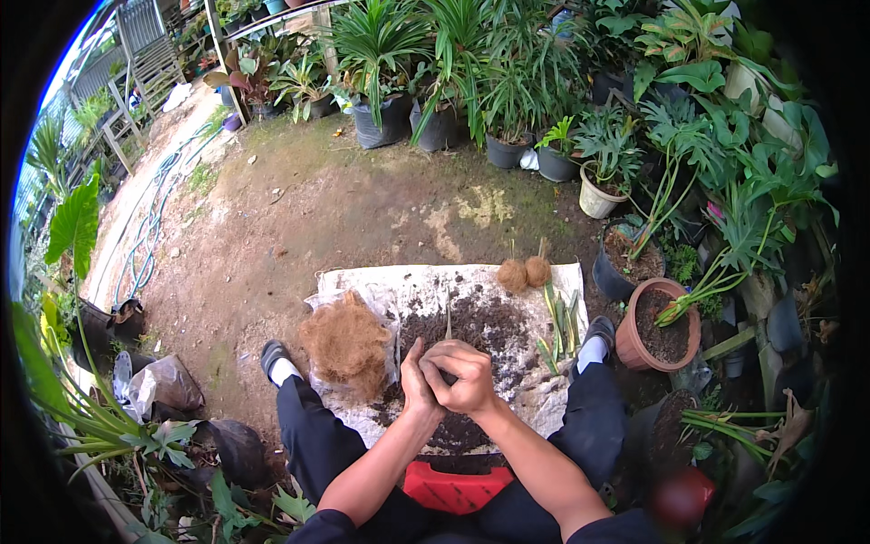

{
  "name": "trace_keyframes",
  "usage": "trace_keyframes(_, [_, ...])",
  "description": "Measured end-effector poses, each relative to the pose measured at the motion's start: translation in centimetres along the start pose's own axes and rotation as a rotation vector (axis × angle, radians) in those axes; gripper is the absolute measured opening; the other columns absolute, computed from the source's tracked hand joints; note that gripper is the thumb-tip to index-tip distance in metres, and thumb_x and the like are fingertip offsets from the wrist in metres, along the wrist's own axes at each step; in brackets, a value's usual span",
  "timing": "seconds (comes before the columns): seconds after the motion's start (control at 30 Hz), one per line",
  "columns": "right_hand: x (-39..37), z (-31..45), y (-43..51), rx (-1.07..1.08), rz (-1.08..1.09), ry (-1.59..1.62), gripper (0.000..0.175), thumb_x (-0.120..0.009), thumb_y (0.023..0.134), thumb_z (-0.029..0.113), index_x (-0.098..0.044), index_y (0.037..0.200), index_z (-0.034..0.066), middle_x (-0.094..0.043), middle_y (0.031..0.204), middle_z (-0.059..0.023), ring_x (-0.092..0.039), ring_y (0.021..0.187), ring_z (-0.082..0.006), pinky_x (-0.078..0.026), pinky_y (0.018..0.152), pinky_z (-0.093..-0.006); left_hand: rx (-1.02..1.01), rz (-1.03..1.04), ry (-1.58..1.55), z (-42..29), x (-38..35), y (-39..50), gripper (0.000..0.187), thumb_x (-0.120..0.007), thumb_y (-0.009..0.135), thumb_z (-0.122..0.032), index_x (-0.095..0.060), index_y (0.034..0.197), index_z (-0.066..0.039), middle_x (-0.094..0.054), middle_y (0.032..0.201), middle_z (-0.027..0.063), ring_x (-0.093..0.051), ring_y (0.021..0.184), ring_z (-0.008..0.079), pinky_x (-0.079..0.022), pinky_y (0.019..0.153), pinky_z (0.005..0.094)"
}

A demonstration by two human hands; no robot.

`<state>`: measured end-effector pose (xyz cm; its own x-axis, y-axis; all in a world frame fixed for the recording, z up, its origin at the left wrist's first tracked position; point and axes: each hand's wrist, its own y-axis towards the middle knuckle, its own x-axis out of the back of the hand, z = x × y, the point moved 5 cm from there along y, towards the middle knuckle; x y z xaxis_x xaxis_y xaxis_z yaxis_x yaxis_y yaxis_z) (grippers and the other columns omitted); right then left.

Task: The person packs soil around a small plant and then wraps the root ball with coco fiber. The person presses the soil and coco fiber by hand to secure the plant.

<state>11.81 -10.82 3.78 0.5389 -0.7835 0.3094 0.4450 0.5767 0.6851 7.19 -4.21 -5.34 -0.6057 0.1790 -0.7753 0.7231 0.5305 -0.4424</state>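
Above dark soil [469, 319] on a white woven sheet [353, 279], my left hand [418, 381] and my right hand [462, 377] are cupped together around something dark, mostly hidden by the palms. A thin pale-green leaf cutting [448, 316] sticks up from between the fingers. Brown coconut fibre [346, 340] lies in a heap on the sheet's left part. Two fibre-wrapped balls [512, 275] with short stems rest side by side at the sheet's far right. Several long green leaf cuttings [561, 323] lie below them, beside the right shoe.
Between my legs is a red plastic object [457, 488]. A terracotta-coloured pot [658, 326] and a black pot [625, 262] stand at the right. Potted plants line the far edge. A teal hose [149, 224] lies at far left, with a plastic bag [166, 384] nearer.
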Motion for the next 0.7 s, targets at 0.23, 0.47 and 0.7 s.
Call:
trace_keyframes(0.23, [-0.1,-0.8,-0.8,0.130,0.081,-0.055,0.034,-0.074,0.082,0.021,-0.067,0.112,0.0058,-0.069,0.110,-0.0141,-0.065,0.106,-0.0326,-0.047,0.100,-0.0434,-0.087,0.056,-0.095,-1.1,-0.3,-0.9,0.039,-0.043,0.103,-0.036,-0.063,0.097,-0.003,-0.064,0.093,0.0085,-0.061,0.091,0.0182,-0.049,0.085,0.0321])
trace_keyframes(0.47, [-0.3,-1.8,-1.1,-0.341,-0.090,0.501,0.066,-0.069,0.089,0.022,-0.039,0.144,0.0039,-0.049,0.141,-0.0188,-0.050,0.128,-0.0271,-0.037,0.110,-0.0407,-0.995,0.129,0.752,-4.8,-3.2,-4.5,0.046,-0.044,0.098,-0.033,-0.064,0.098,0.008,-0.067,0.101,0.0194,-0.064,0.097,0.0280,-0.048,0.088,0.0382])
trace_keyframes(0.7, [-1.3,-2.6,-1.6,-0.662,0.091,1.085,0.052,-0.070,0.085,0.015,-0.056,0.132,-0.0034,-0.061,0.129,-0.0113,-0.056,0.119,-0.0174,-0.041,0.107,-0.0345,-1.324,0.237,0.906,-5.3,-4.1,-5.9,0.043,-0.049,0.093,-0.030,-0.066,0.092,0.009,-0.067,0.098,0.0228,-0.064,0.093,0.0355,-0.047,0.092,0.0441])
